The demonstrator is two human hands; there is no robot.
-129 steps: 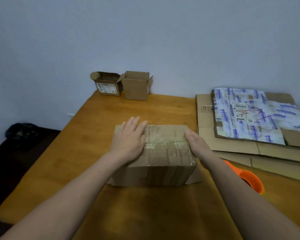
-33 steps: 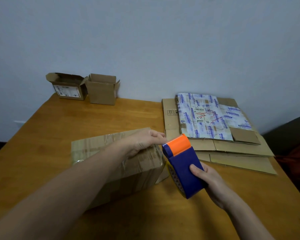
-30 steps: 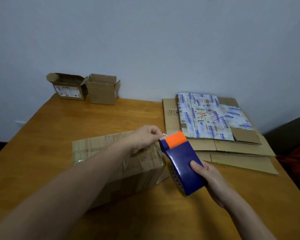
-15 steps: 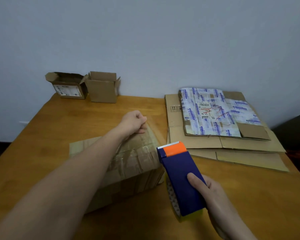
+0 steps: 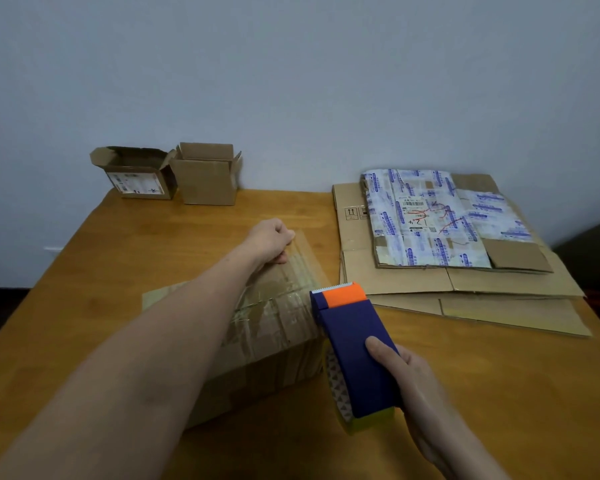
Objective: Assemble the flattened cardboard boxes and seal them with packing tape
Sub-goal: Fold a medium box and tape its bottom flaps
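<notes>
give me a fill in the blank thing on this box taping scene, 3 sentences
1. The right hand grips a blue tape dispenser whose top is ____.
2. The left hand pinches clear tape at the ____ end of the closed box.
3. ____ small open boxes stand at the table's far left corner.
Missing words: orange; far; two

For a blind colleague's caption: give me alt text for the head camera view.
A person's left hand pinches clear tape at the far edge of a cardboard box on a wooden table, while the right hand grips a blue and orange tape dispenser beside the box. Two small open boxes stand at the back; flattened cardboard lies to the right.
</notes>
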